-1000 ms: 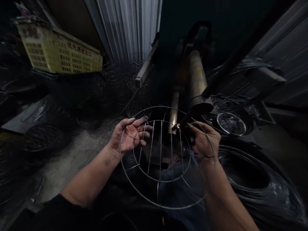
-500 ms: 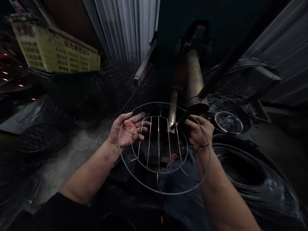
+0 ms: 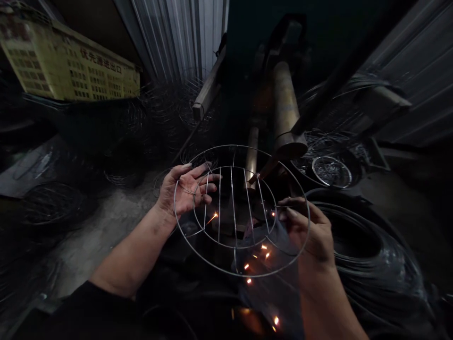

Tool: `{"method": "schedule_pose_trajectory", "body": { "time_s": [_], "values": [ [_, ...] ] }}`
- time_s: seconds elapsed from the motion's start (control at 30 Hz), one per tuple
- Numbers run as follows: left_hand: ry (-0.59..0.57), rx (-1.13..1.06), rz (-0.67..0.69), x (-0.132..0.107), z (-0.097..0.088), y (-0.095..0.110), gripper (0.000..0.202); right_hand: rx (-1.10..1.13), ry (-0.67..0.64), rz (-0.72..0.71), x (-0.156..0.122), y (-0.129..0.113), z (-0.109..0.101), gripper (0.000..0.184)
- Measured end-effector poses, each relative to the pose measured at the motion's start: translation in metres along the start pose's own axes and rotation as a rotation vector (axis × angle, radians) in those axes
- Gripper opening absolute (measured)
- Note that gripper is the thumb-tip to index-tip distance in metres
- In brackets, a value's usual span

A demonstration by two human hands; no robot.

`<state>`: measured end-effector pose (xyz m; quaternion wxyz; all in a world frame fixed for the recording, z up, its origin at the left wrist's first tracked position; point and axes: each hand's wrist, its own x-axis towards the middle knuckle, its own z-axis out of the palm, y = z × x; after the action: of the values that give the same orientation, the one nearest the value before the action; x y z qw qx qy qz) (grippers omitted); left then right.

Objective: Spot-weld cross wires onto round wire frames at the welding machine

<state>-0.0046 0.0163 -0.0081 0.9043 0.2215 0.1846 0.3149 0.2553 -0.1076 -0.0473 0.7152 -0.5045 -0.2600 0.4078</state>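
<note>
A round wire rack [image 3: 232, 203], made of two rings joined by short spokes with parallel bars across the inner ring, is held tilted in front of me. My left hand [image 3: 187, 189] is behind its left side, palm up, fingers apart, with the outer ring across the palm's edge. At the right side, my right hand [image 3: 307, 226] pinches a short spoke between thumb and fingers. The inner ring's upper right meets the tip of a dark bar [image 3: 267, 167] beside a thin brass-coloured rod [image 3: 252, 153]. Orange sparks [image 3: 264, 247] scatter below and around the rack.
A thick brass-coloured cylinder [image 3: 285, 99] juts from the dark machine ahead. Coiled wire [image 3: 382, 264] is at the right, with a round bin of metal pieces [image 3: 331, 172] above it. A yellow crate [image 3: 81, 71] stands at the upper left, and a wooden beam [image 3: 208, 92] projects nearby.
Bright sparks have appeared under and around the rack. My right hand has shifted right and down along the rack's right side; my left hand keeps nearly the same pose. The view has shifted slightly.
</note>
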Motion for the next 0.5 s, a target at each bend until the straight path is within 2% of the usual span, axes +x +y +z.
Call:
{"method": "schedule_pose_trajectory", "body": {
  "time_s": [0.13,0.2,0.33,0.5],
  "values": [
    [0.021,-0.002,0.073,-0.011,0.011,-0.015,0.056,-0.022,0.253,-0.116,-0.006,0.003,0.02,0.02],
    [0.042,0.005,0.151,-0.021,0.018,-0.027,0.059,-0.059,0.312,-0.128,0.002,0.007,0.027,0.02],
    [0.088,0.038,0.284,-0.037,0.025,-0.043,0.068,-0.096,0.277,-0.184,0.021,0.019,0.028,0.02],
    [0.113,0.036,0.354,-0.039,0.023,-0.041,0.067,-0.139,0.209,-0.279,0.038,0.026,0.031,0.018]
  ]
}}
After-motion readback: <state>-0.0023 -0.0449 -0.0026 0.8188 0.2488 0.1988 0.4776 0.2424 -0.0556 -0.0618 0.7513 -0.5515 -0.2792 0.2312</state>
